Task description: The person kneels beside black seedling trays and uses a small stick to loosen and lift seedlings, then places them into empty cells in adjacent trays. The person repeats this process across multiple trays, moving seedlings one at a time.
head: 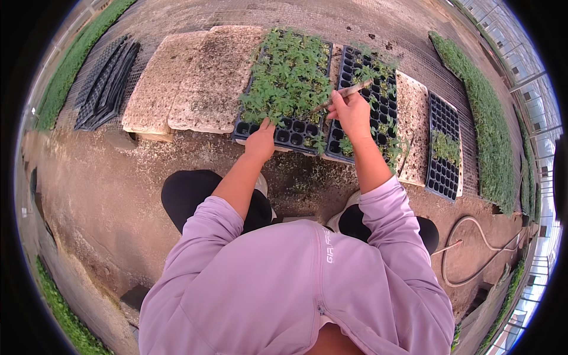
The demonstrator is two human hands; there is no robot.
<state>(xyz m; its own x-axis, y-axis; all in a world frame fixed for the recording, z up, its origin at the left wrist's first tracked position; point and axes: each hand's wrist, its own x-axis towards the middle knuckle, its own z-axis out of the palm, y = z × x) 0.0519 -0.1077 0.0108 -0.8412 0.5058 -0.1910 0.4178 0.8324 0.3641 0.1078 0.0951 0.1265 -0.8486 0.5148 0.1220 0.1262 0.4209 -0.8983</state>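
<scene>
A black seedling tray (296,138) full of green seedlings (288,75) lies in front of me, with several bare cells along its near edge. My left hand (261,141) is at that near edge, its fingertips among the leaves; whether they grip a seedling is hidden. My right hand (352,111) is closed around a thin stick-like tool (356,88), whose lower end points down at the seedlings on the right side of this tray. Under my right forearm lies a second black seedling tray (347,66), partly filled with scattered seedlings.
Soil-specked foam boards (213,80) lie to the left, beyond them a stack of black trays (106,84). Another foam board (412,128) and a tray with a few seedlings (443,120) are at the right. Dense seedling beds (481,120) and a hose (448,266) lie farther right.
</scene>
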